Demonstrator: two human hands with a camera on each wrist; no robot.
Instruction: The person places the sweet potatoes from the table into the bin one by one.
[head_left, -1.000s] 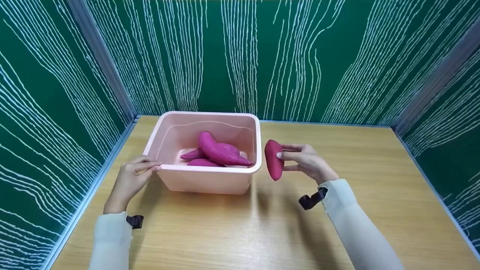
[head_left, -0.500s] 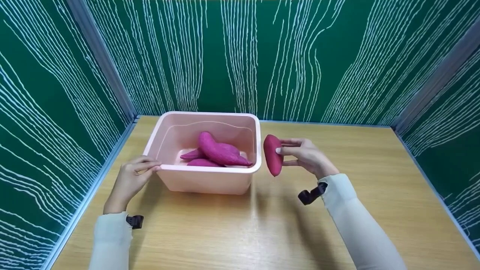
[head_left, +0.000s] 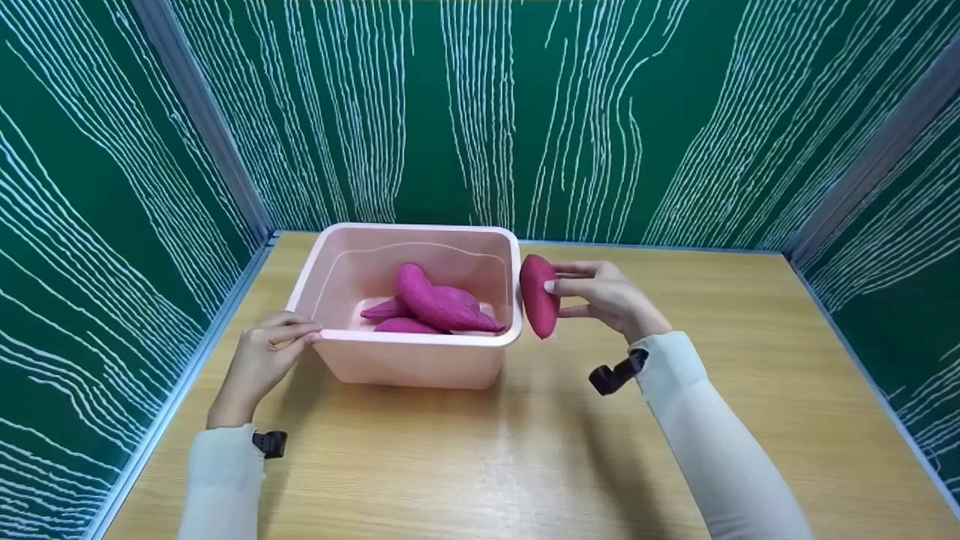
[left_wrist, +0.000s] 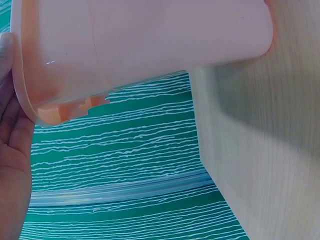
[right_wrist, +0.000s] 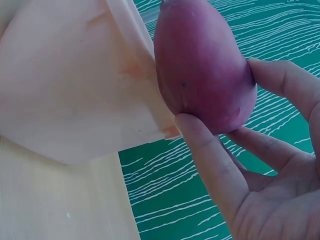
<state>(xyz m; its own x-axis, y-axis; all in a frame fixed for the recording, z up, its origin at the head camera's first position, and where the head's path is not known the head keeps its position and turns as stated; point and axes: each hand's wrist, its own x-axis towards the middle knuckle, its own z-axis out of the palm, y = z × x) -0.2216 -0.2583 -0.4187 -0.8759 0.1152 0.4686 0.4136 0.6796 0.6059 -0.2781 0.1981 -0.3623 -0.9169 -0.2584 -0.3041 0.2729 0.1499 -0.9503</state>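
A pink plastic bin (head_left: 412, 364) stands on the table with several purple-red sweet potatoes (head_left: 442, 304) lying inside it. At the bin's near left corner, my left hand (head_left: 262, 360) pinches the rim between thumb and fingers; the left wrist view shows the fingers (left_wrist: 19, 127) at the rim's edge. My right hand (head_left: 611, 300) holds a single sweet potato (head_left: 539, 296) by thumb and fingertips, in the air just right of the bin's right rim. In the right wrist view this sweet potato (right_wrist: 202, 65) hangs close beside the bin's outer wall; whether they touch, I cannot tell.
The wooden table (head_left: 750, 360) extends to the right of and in front of the bin. Green panels (head_left: 577, 120) with white wavy lines enclose the back and sides, joined by metal posts (head_left: 202, 112). Small black cameras (head_left: 619, 373) sit on both wrists.
My right hand has carried its sweet potato up the picture and slightly left, closer to the bin's right rim. The left hand and the bin have stayed in place.
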